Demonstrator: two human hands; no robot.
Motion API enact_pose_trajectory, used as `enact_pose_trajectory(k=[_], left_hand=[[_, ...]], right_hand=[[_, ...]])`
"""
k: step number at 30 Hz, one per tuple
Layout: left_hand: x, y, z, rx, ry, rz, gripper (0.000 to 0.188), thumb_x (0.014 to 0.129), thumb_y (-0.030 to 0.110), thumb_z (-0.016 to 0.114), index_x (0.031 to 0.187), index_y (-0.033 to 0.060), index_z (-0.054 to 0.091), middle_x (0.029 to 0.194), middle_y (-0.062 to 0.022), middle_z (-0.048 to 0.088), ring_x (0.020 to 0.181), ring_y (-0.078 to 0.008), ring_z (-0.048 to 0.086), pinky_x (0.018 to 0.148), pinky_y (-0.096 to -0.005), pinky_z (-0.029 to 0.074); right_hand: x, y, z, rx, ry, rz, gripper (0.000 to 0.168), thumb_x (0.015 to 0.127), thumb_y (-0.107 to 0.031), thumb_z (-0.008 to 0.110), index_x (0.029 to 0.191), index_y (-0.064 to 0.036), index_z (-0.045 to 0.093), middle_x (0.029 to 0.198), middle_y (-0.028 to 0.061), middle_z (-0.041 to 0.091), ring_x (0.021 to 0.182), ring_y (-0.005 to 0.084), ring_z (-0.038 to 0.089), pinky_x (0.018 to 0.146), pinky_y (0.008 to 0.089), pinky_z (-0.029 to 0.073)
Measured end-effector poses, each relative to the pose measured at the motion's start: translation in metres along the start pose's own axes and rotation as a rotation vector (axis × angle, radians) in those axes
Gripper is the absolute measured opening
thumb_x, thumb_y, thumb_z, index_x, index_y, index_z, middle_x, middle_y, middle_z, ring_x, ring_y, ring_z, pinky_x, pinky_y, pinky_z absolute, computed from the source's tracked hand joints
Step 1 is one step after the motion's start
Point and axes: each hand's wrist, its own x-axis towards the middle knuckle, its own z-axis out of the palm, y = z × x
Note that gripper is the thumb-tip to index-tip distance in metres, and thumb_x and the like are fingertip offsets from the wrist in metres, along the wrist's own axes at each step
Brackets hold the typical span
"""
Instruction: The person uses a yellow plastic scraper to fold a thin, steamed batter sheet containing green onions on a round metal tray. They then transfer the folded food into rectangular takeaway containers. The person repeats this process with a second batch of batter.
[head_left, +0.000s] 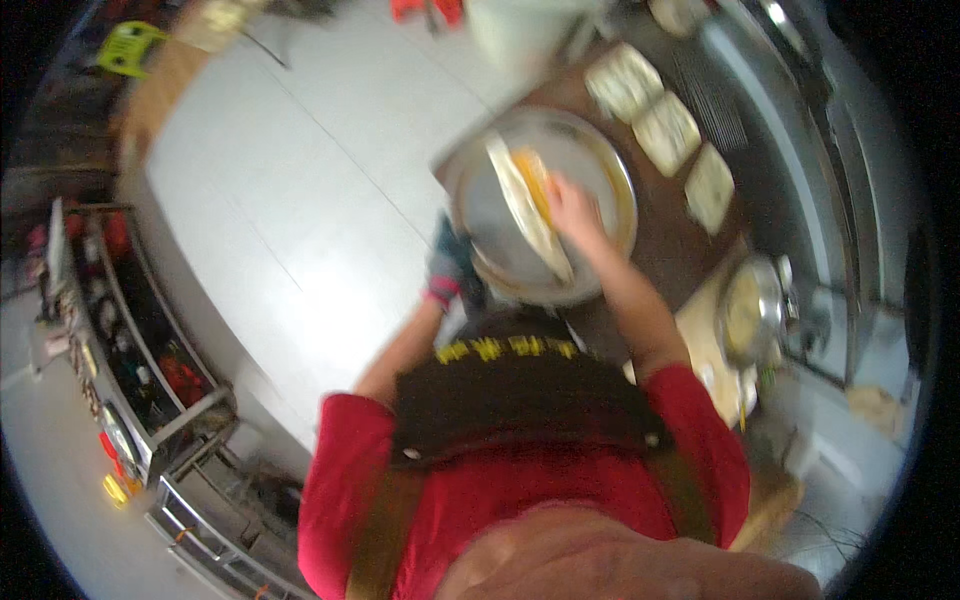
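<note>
A round metal pan (487, 217) lies in front of me. Across it runs a long pale strip (521, 202), perhaps dough, with an orange tool (534, 180) beside it. My right hand (576, 210) is closed on that orange tool, whose kind is blurred. At the pan's left rim is my left hand (454, 259) in a grey-green glove with a pink cuff; its fingers are blurred, and whether they grip the rim cannot be told.
Pale flat squares, perhaps dough (666, 133), lie on the dark surface (660, 217) right of the pan. Farther right, a metal bowl (746, 311) with yellowish contents stands on a light board (701, 330). A metal rack (187, 420) stands at the left, beyond the pale floor (300, 187).
</note>
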Motion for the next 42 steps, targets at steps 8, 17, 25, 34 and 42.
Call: enact_pose_trajectory(k=[8, 17, 25, 34, 42], left_hand=[[0.040, -0.019, 0.002, -0.214, -0.055, -0.084, 0.062, 0.084, 0.019, 0.055, 0.136, 0.0068, 0.024, 0.128, -0.0117, 0.043, 0.108, -0.0176, 0.045, 0.088, -0.0273, 0.040], [0.008, 0.057, -0.003, -0.426, -0.043, -0.256, 0.062, 0.085, 0.022, 0.053, 0.132, -0.0048, 0.021, 0.096, -0.0194, 0.060, 0.081, -0.0200, 0.060, 0.065, -0.0292, 0.048], [-0.002, 0.037, 0.003, -0.202, -0.084, -0.048, 0.045, 0.086, 0.011, 0.049, 0.128, 0.0015, 0.035, 0.114, -0.0102, 0.053, 0.099, -0.0182, 0.052, 0.081, -0.0284, 0.044], [-0.002, 0.038, 0.002, -0.433, 0.061, -0.040, 0.038, 0.087, 0.020, 0.050, 0.121, 0.0042, 0.044, 0.103, -0.0049, 0.055, 0.084, -0.0128, 0.053, 0.070, -0.0258, 0.044], [-0.001, 0.046, 0.002, -0.357, 0.052, -0.120, 0.049, 0.087, 0.014, 0.047, 0.131, 0.0037, 0.029, 0.103, -0.0112, 0.056, 0.072, -0.0183, 0.060, 0.050, -0.0286, 0.052]], right_hand=[[0.001, 0.082, 0.017, -0.015, 0.190, 0.137, 0.018, 0.081, -0.020, 0.054, 0.092, -0.007, 0.056, 0.076, 0.0185, 0.060, 0.069, 0.0347, 0.059, 0.059, 0.0392, 0.046], [-0.044, 0.079, 0.006, 0.269, 0.333, 0.209, 0.013, 0.083, -0.014, 0.052, 0.087, -0.002, 0.050, 0.068, 0.0121, 0.058, 0.054, 0.0193, 0.060, 0.048, 0.0314, 0.046], [-0.060, 0.074, 0.062, 0.393, 0.167, 0.190, 0.018, 0.087, -0.015, 0.049, 0.100, -0.003, 0.050, 0.072, 0.0079, 0.058, 0.055, 0.0156, 0.058, 0.047, 0.0274, 0.047], [-0.046, 0.026, -0.024, -0.004, 0.164, -0.053, 0.020, 0.086, -0.022, 0.047, 0.101, -0.011, 0.052, 0.083, 0.0185, 0.059, 0.078, 0.0357, 0.058, 0.068, 0.0425, 0.046], [-0.004, 0.004, 0.011, -0.169, 0.243, -0.485, 0.005, 0.076, -0.007, 0.051, 0.081, -0.008, 0.050, 0.070, 0.0108, 0.055, 0.069, 0.0298, 0.055, 0.061, 0.0413, 0.044]])
